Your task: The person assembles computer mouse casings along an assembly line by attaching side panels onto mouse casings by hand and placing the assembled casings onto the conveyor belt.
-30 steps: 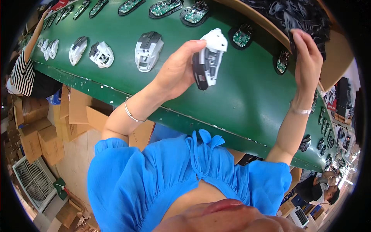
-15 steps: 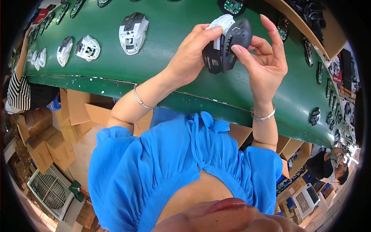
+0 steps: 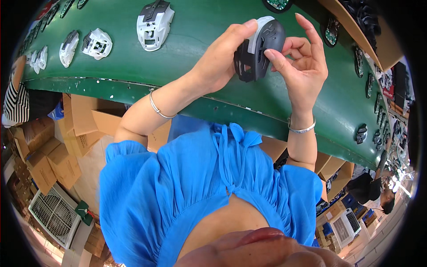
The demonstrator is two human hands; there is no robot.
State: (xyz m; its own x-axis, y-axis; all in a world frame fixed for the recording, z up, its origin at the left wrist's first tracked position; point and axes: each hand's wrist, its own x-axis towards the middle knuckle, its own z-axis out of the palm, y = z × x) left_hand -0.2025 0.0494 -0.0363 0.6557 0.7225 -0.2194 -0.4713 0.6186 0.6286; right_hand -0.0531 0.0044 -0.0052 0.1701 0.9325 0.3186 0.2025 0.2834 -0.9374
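We grasp the black-and-white plastic mouse shell (image 3: 259, 49) with left hand (image 3: 222, 58) and right hand (image 3: 302, 66) above the green conveyor belt (image 3: 200, 26), near a white-and-grey mouse base (image 3: 153, 24).

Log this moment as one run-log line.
left hand: grips mouse shell | right hand: fingers on shell | under: green conveyor belt | nearby: white mouse base

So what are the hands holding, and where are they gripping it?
A computer mouse: left hand grips its side, right hand fingertips press its dark top shell.
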